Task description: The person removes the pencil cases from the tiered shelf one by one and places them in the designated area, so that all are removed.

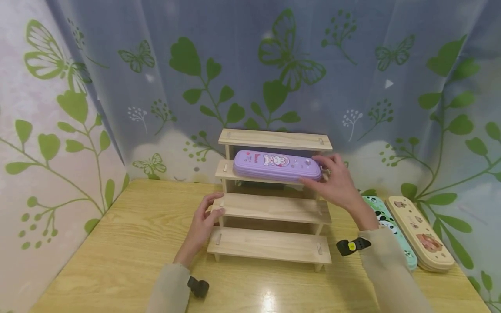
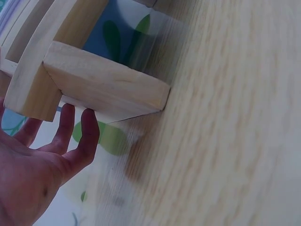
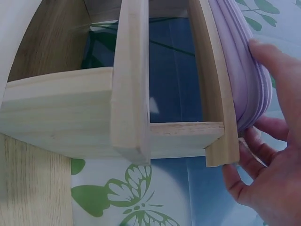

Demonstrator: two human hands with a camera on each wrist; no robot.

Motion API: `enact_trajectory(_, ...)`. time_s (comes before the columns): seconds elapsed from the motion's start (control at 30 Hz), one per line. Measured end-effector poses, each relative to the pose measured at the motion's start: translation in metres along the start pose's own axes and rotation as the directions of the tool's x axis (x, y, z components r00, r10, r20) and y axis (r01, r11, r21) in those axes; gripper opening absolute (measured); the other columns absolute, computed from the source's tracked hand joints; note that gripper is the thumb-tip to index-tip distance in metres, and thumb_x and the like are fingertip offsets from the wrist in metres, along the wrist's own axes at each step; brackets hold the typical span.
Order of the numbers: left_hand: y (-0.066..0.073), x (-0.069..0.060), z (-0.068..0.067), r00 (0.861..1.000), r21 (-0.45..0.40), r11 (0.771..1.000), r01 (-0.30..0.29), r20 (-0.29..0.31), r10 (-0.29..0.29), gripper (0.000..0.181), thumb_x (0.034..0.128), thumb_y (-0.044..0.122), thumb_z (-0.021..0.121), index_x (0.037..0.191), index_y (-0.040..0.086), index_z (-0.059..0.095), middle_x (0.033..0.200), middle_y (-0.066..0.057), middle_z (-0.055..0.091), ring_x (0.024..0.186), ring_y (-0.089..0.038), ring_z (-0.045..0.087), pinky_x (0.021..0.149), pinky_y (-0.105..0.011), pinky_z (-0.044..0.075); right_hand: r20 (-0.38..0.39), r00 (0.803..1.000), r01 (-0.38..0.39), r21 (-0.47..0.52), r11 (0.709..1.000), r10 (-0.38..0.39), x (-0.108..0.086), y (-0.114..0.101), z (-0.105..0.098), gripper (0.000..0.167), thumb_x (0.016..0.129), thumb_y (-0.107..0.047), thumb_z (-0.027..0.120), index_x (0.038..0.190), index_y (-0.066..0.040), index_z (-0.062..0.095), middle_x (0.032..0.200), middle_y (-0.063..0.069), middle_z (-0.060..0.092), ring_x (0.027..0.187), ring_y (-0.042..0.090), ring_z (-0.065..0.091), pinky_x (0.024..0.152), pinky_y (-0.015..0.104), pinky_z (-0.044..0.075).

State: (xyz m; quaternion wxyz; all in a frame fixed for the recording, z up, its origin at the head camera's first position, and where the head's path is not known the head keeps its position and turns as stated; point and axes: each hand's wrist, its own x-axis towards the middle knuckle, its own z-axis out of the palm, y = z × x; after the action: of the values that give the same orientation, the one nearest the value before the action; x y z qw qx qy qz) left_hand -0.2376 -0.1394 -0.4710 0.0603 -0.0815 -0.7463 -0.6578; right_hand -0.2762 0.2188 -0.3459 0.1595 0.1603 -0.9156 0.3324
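Observation:
A purple pencil case (image 1: 254,164) with a cartoon bunny lies lengthwise on the second-highest step of a four-tier wooden stand (image 1: 270,206). My right hand (image 1: 339,184) grips the case's right end, thumb at the front edge and fingers behind. In the right wrist view, the case's rounded end (image 3: 256,89) sits between that thumb and the fingers, and some fingertips reach the end of the board. With my left hand (image 1: 203,219) I hold the left end of the step below, thumb on top; the left wrist view shows its fingers (image 2: 89,134) bent up against the wood.
On the right side of the wood-grain table (image 1: 156,234) lie a green panda pencil case (image 1: 395,234) and a cream one with bears (image 1: 420,234), side by side. A curtain (image 1: 242,56) with leaves and butterflies hangs right behind the stand.

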Motion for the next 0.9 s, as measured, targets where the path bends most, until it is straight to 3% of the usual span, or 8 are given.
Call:
enact_trajectory(0.13,0.000,0.000,-0.001,1.000,0.004,1.000,0.001,-0.001,-0.001,0.041,0.1012,0.016,0.057,0.142,0.021,0.052,0.142,-0.015,0.051,0.105,-0.026,0.064,0.086,-0.041,0.060,0.059,0.997,-0.045,0.059,0.997,0.042,-0.003,0.000,-0.002,0.071,0.082,-0.033,0.086,0.135,-0.002,0.051,0.135,0.021,0.052,0.127,0.041,0.051,0.105,0.057,0.045)
enact_trajectory(0.27,-0.001,0.001,-0.001,1.000,0.008,1.000,-0.003,-0.008,0.003,0.042,0.1010,0.015,0.058,0.142,0.019,0.053,0.142,-0.016,0.051,0.103,-0.025,0.065,0.086,-0.040,0.060,0.082,0.995,-0.063,0.123,0.990,0.053,-0.008,0.000,-0.002,0.082,0.079,-0.036,0.089,0.140,-0.004,0.045,0.141,0.020,0.055,0.131,0.041,0.054,0.110,0.059,0.044)
enact_trajectory(0.47,-0.001,0.000,0.000,1.000,0.016,1.000,-0.011,-0.002,0.011,0.041,0.1015,0.016,0.058,0.142,0.020,0.053,0.145,-0.014,0.049,0.103,-0.025,0.064,0.084,-0.035,0.059,0.016,0.999,0.037,0.090,0.995,-0.038,-0.019,0.002,0.003,0.096,0.069,-0.029,0.096,0.148,-0.006,0.047,0.136,0.018,0.055,0.120,0.036,0.054,0.103,0.059,0.046)
enact_trajectory(0.63,-0.001,0.000,0.000,1.000,0.013,1.000,0.003,-0.009,-0.002,0.041,0.1014,0.016,0.057,0.141,0.022,0.053,0.146,-0.012,0.049,0.106,-0.028,0.064,0.085,-0.039,0.060,-0.056,0.989,0.135,0.018,0.991,-0.134,-0.024,0.003,0.008,0.089,0.063,-0.025,0.098,0.140,-0.009,0.058,0.125,0.016,0.053,0.108,0.028,0.052,0.087,0.040,0.043)
enact_trajectory(0.73,-0.001,0.000,0.000,1.000,0.012,1.000,0.005,-0.008,-0.005,0.041,0.1014,0.017,0.057,0.141,0.023,0.053,0.146,-0.012,0.049,0.107,-0.030,0.064,0.086,-0.043,0.061,-0.095,0.980,0.175,0.012,0.984,-0.173,-0.027,0.005,0.010,0.088,0.059,-0.022,0.100,0.135,-0.006,0.060,0.121,0.015,0.053,0.105,0.024,0.052,0.085,0.034,0.042)
enact_trajectory(0.9,0.000,-0.001,0.001,1.000,0.014,1.000,0.001,-0.005,-0.001,0.041,0.1015,0.017,0.057,0.142,0.023,0.053,0.147,-0.013,0.048,0.106,-0.029,0.064,0.087,-0.044,0.061,-0.147,0.966,0.214,-0.017,0.977,-0.214,-0.031,0.007,0.013,0.089,0.054,-0.022,0.100,0.132,-0.004,0.060,0.121,0.014,0.056,0.106,0.025,0.054,0.089,0.036,0.044)
